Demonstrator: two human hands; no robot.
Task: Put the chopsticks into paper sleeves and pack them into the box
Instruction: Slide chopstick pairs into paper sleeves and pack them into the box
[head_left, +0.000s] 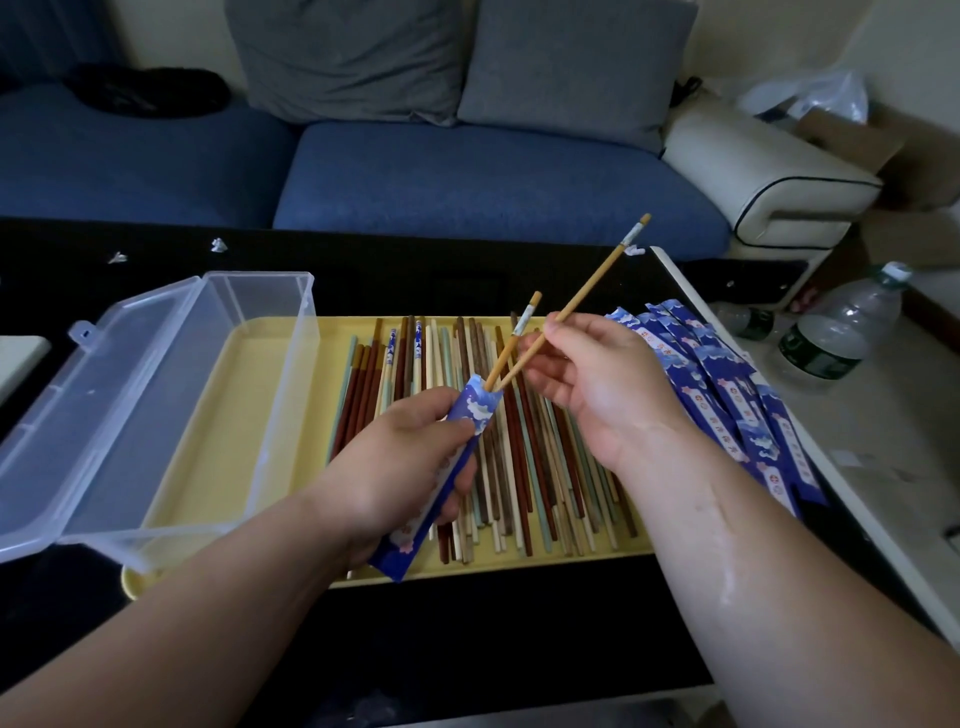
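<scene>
Chopsticks pair (587, 285), tan, tips just inside the mouth of a blue paper sleeve (478, 410), leaning up toward the far right. Left grip (410, 462) curled round the sleeve; right grip (597, 379) pinching the shafts above it. Beneath, loose chopsticks (452, 353) on a yellow tray (223, 415) on the black desk (467, 613). Clear box (156, 395) at left, lid open; sleeve stack (727, 384) at right.

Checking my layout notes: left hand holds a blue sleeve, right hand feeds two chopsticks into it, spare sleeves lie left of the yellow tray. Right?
The head view shows the spare sleeves lying right of the yellow tray, not left. The left hand does hold the blue sleeve while the right hand feeds two chopsticks in.
</scene>
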